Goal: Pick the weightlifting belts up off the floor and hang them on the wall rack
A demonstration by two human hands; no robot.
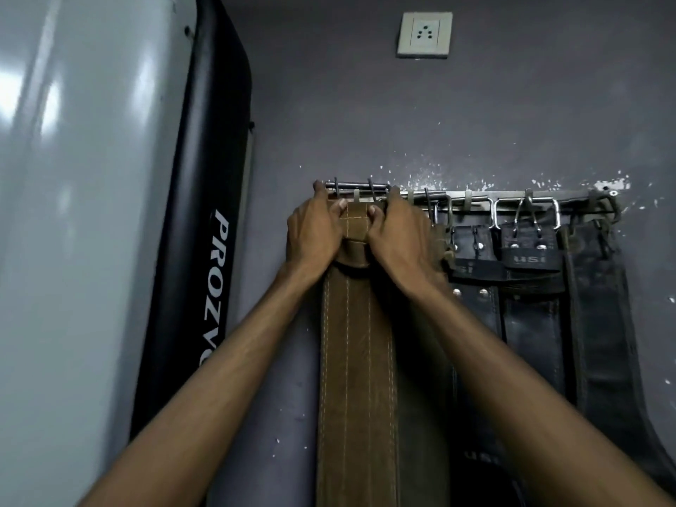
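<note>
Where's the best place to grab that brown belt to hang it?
At its top buckle end, one hand per side edge, as the left hand and right hand do. The brown belt hangs long and heavy, so this steadies it at the rack.

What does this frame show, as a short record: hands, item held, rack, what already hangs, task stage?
left hand: grips brown belt's top, left side
right hand: grips same end, right side
brown belt: hangs down the wall
rack: metal hook rail on the grey wall
black belts: several already hung, right of the brown one
stage: hooking brown belt on; whether hooked, cannot tell
</note>
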